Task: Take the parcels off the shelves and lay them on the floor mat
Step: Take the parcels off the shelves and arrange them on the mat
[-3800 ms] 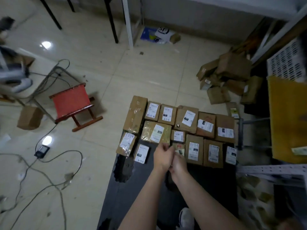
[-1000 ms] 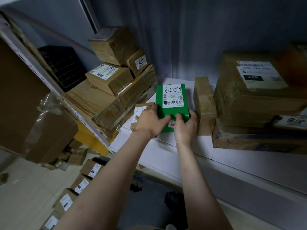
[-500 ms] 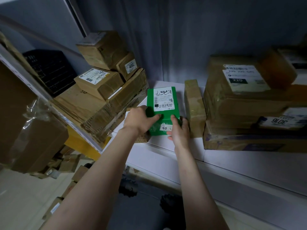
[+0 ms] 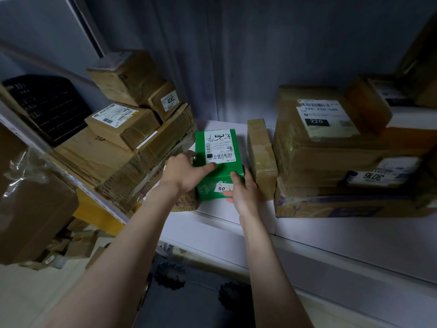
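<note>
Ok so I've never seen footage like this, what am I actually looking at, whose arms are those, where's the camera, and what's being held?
No machine here: those are a person's two bare arms, and the single camera sits on their head, looking forward and down. Both hands grip one green parcel: the left hand with its thumb over the top, the right hand at its front right corner. The parcel is at the front of a white shelf. Just right of it stands a narrow brown parcel, then big brown boxes; piled cartons fill the left. The dark floor mat shows below.
</note>
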